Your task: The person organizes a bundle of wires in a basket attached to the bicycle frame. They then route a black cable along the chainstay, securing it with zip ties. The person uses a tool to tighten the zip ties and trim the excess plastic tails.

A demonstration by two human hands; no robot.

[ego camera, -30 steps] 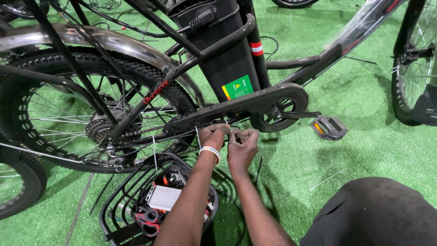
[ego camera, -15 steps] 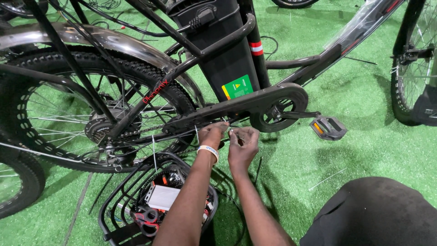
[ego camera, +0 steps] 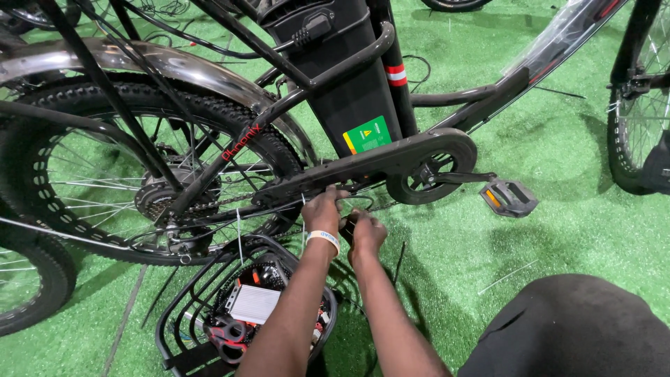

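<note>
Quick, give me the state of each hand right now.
Left hand: fingers curled up against the underside of the black chain guard; what it grips cannot be told.
Right hand: closed on a small dark object, kind unclear.

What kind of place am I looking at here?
Probably a bicycle assembly or repair area. Several bikes stand on green artificial turf, the hands work under one black bike's chain guard, and a wire basket of parts sits on the floor.

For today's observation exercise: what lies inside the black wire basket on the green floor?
The wire basket holds a grey ribbed box and red-handled tools; the person's left arm covers the rest.
</note>
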